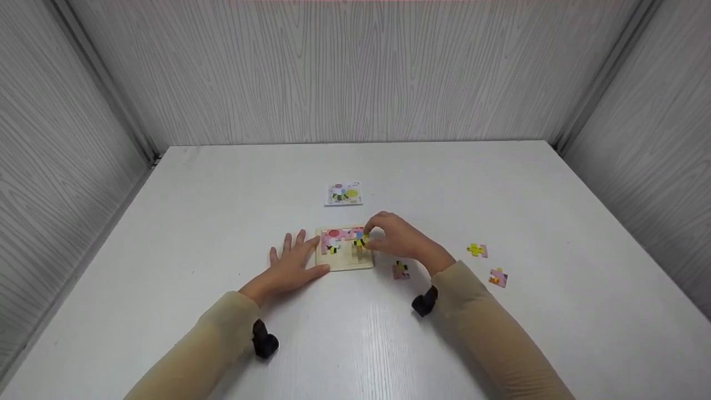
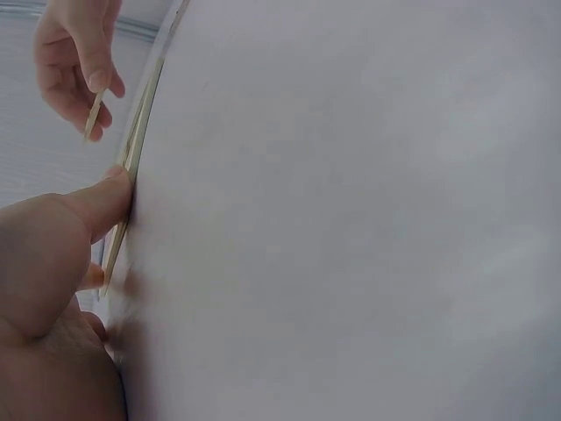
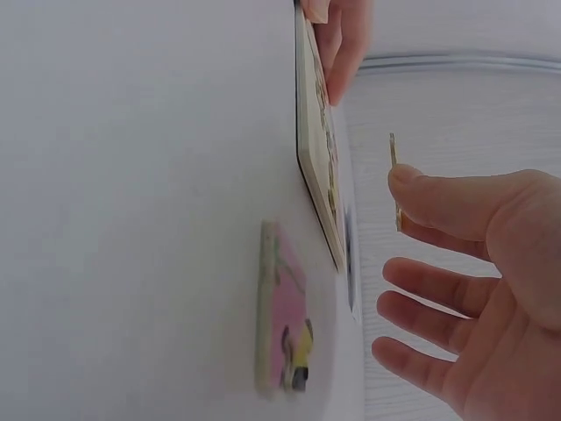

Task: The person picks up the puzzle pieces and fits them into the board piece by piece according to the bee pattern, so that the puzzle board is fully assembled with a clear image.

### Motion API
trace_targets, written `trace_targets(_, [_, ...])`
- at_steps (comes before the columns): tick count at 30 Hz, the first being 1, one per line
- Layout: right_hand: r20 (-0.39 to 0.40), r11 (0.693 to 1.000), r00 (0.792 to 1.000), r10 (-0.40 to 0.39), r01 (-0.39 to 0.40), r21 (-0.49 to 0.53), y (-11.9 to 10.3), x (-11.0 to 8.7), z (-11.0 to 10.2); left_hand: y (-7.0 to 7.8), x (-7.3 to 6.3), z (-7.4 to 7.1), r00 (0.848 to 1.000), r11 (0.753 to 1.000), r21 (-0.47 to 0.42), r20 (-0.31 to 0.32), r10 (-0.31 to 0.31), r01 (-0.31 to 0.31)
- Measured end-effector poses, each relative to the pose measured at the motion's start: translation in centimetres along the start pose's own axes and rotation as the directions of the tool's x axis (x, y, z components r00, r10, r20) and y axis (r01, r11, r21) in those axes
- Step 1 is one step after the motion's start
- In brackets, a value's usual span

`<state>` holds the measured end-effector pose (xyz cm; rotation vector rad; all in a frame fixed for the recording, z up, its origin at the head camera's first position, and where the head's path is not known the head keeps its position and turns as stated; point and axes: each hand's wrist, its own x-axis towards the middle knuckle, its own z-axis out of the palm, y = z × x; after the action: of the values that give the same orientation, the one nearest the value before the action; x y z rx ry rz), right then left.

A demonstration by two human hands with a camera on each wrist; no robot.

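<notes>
A small wooden puzzle board [image 1: 343, 263] lies on the table, its upper and left parts filled with pink picture pieces and bare wood showing below. My left hand [image 1: 290, 268] lies with fingers spread at the board's left side, thumb and index finger touching its edge. Above the board's right part, my right hand [image 1: 401, 238] pinches a yellow-and-black puzzle piece [image 1: 360, 240] between thumb and index finger. In the right wrist view that held piece [image 3: 394, 149] is edge-on and apart from the board, the other fingers loosely extended.
A loose pink puzzle piece [image 1: 400, 270] lies just right of the board. Farther right are a yellow piece [image 1: 476, 250] and a pink-and-orange piece [image 1: 498, 277]. Behind the board sits a square picture card [image 1: 343, 194] with a bee. Grey panels [image 1: 355, 72] enclose the white table.
</notes>
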<state>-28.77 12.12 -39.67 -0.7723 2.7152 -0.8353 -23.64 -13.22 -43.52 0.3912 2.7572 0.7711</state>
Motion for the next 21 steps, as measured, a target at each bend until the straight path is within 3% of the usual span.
trace_targets(6, [0.015, 0.998, 0.999, -0.052, 0.052, -0.035, -0.6, 0.7, 0.6, 0.2, -0.2, -0.3, 1.000, 1.000, -0.008, 0.000, 0.002, -0.002])
trace_targets(13, [0.048, 0.995, 0.998, -0.045, 0.049, -0.092, -1.1, 1.9, 1.3, 0.1, -0.1, -0.1, 1.000, 1.000, -0.018, 0.007, -0.005, 0.005])
trace_targets(21, [0.063, 0.996, 0.997, -0.039, 0.044, -0.078, -1.4, 2.2, 1.8, 0.0, 0.0, -0.1, 1.000, 1.000, -0.011, 0.004, -0.011, 0.011])
